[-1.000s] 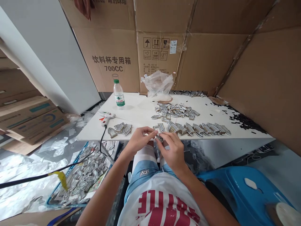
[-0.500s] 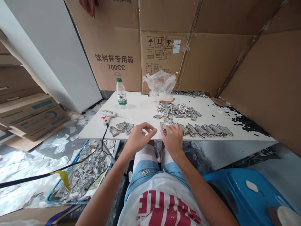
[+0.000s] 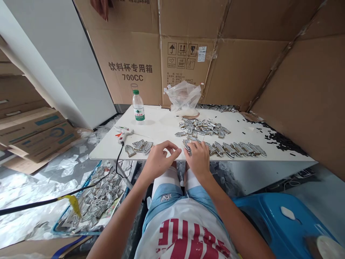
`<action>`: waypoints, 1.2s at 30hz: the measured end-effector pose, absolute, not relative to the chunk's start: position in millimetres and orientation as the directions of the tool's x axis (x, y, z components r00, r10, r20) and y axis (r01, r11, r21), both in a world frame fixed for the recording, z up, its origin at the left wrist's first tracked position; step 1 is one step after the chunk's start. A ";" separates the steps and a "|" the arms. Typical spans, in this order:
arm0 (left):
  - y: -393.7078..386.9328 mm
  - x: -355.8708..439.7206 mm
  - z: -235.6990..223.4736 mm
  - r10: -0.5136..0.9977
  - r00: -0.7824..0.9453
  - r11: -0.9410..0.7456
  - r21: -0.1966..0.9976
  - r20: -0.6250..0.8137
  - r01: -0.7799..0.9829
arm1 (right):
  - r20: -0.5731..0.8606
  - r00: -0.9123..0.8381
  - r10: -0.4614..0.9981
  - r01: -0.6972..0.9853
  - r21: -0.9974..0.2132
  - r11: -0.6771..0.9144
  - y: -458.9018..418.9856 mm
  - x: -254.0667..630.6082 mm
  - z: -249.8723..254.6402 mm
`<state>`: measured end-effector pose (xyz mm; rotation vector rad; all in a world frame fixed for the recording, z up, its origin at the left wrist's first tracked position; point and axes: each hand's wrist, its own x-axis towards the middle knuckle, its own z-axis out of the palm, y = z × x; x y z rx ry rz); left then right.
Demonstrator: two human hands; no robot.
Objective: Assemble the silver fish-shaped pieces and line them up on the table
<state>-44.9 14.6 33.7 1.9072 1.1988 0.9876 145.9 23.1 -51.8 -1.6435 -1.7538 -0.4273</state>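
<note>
With left hand [image 3: 159, 158] loosely curled and empty, steady the arched frame piece [image 3: 185, 143] lightly at the bent-fingered right hand [image 3: 198, 158], grip unclear.

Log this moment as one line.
Left hand: open | Right hand: touching flat silver-grey arch-shaped piece | Nearby: white plastic glue gun

The pieces [image 3: 234, 149] along your bench [image 3: 159, 124] look like grey metal with a dull sheen, though they are too small to be sure; the bench top is smooth and white. Your bottle [image 3: 138, 107] is clear, glossy plastic, and the bag [image 3: 184, 94] is thin, crinkled, see-through plastic. Behind them, your wall [image 3: 134, 46] is matt brown cardboard. Your shirt [image 3: 185, 212] and shorts [image 3: 168, 190] are soft, matt cloth, and the stool [image 3: 269, 205] beside you is smooth, shiny blue plastic.
</note>
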 end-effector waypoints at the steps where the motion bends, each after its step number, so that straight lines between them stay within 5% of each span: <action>1: 15.1 -44.7 33.4 0.925 0.292 -0.350 0.842 0.242 0.409 | 0.687 0.037 0.726 0.962 -0.222 0.160 21.5 147.1 -48.2; 4: 18.1 -45.2 32.5 0.936 0.279 -0.302 0.898 0.215 0.320 | 0.734 0.090 0.673 0.936 -0.294 0.196 21.3 160.3 -28.2; 7: 21.1 -47.2 34.1 0.936 0.348 -0.084 0.994 0.053 0.075 | 0.693 0.142 0.707 0.914 -0.367 0.175 37.3 189.6 0.5; 11: 22.4 -48.7 39.9 0.864 0.487 0.293 0.913 -0.126 -0.284 | 0.352 0.090 0.932 0.914 -0.402 0.063 85.0 235.4 25.8; 15: 23.1 -47.6 41.8 0.864 0.469 0.412 0.791 -0.182 -0.453 | 0.069 0.046 0.997 0.918 -0.396 -0.016 133.5 260.6 21.5; 19: 24.0 -49.1 38.7 0.848 0.492 0.435 0.785 -0.194 -0.441 | -0.187 0.012 0.982 0.918 -0.387 -0.084 160.1 265.8 7.2; 23: 20.6 -52.4 39.4 0.782 0.602 0.427 0.841 -0.159 -0.332 | -0.273 0.006 0.962 0.911 -0.396 -0.119 171.5 264.1 -2.2; 31: 12.2 -57.3 49.1 0.674 0.738 0.264 0.942 -0.025 -0.209 | -0.281 -0.007 0.960 0.835 -0.529 -0.149 170.4 255.4 -5.8; 36: 15.7 -61.3 45.7 0.687 0.726 0.285 0.928 -0.023 -0.241 | -0.126 0.032 0.992 0.685 -0.719 -0.113 161.4 258.9 6.8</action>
